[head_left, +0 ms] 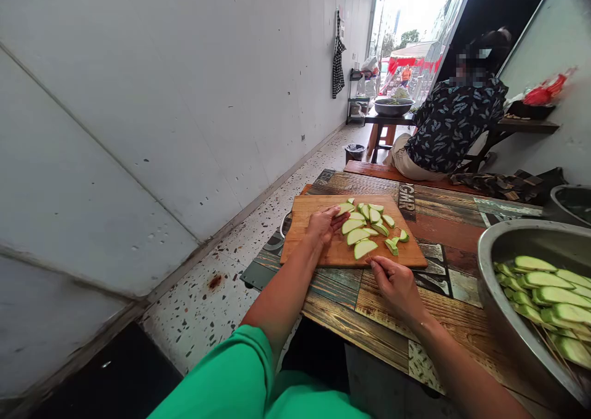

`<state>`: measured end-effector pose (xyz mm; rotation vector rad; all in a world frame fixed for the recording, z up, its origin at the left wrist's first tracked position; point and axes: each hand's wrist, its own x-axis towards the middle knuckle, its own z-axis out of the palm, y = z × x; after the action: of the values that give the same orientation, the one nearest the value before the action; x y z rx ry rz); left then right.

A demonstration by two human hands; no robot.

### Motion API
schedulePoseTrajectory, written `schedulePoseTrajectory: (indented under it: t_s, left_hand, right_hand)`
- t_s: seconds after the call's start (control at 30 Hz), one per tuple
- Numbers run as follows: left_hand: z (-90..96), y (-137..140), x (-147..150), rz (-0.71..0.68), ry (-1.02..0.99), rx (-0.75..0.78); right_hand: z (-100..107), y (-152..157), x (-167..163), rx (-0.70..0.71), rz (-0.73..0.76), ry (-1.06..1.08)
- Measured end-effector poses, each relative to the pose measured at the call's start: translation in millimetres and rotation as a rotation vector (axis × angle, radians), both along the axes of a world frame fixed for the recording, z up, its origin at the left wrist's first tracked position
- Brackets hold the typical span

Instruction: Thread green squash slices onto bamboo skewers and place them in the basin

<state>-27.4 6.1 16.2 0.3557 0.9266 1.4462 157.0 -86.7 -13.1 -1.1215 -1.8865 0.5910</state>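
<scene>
On the wooden cutting board (307, 247) lie several half-moon slices of pale green squash, perhaps zucchini (365, 248), with green rind along one edge. My left hand (325, 223) reaches over the board's left part, fingers stretched out and apart, its fingertips at the edge of the slices and touching or almost touching one of them. At the board's front edge, my right hand (392, 282) pinches a thin stick that looks like a bamboo skewer (369, 258). Its tip points toward the nearest slice; whether they touch I cannot tell.
A large metal basin (484, 265) at the right holds many squash slices on skewers (549, 287). The board rests on a patterned wood table (443, 222). Beyond it, a person in a dark leaf-print shirt (462, 127) sits on a bench (373, 170). A white wall (184, 99) runs along the left.
</scene>
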Motion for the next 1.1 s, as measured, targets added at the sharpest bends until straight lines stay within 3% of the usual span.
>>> schedulePoseTrajectory:
  t_s: [0.13,0.37,0.67,1.1]
  left_hand:
    - [-4.1,4,-1,0.016,-0.037,0.028]
    - [2.2,1,-1,-0.096,-0.149,0.011]
    - [3.7,-1,6,-0.064,-0.146,-0.038]
    - [7.0,-6,12,-0.143,-0.172,-0.055]
  right_hand:
    - [1,-1,-1,0.006,0.018,-0.014]
    - [4,-3,-2,0.003,0.015,-0.016]
    - [-3,-2,-3,0.014,0.000,-0.017]
    - [-7,-1,-2,0.021,-0.014,-0.015]
